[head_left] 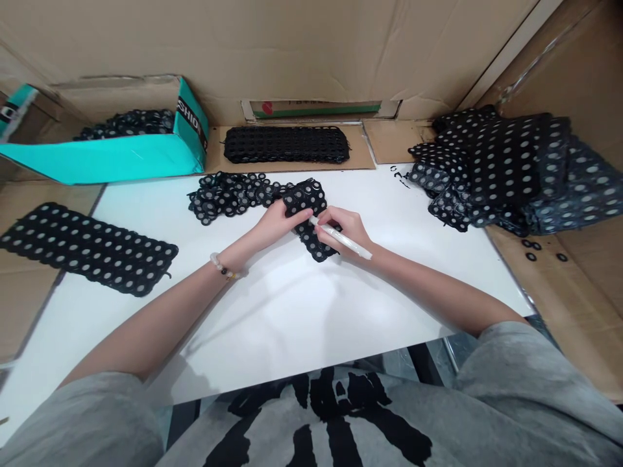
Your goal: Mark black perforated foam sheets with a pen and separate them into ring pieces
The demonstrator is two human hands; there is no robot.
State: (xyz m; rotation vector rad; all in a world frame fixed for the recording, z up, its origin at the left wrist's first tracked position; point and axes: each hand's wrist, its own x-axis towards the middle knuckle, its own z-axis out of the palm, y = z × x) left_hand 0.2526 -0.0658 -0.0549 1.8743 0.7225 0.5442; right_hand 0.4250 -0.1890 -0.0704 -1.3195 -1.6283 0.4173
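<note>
My left hand [275,224] grips a small black piece of perforated material [305,193] near the middle of the white table, its thumb pressed on top. The piece hangs down in a folded or bent strip with rows of round holes. In my right hand [349,226] is a slim white pen-like tool [348,242], its tip against the black piece. The kind of tip cannot be made out. Just left of the piece lies a heap of loose black rings [226,198], trailing toward my left hand.
A turquoise box [111,157] with black pieces stands back left. A black perforated sheet [90,248] lies at left, and a stacked black bundle [287,144] at the back. Dotted black sheets [511,162] pile up at right, near several small rings [531,257]. Cardboard walls [311,52] surround the table [272,324].
</note>
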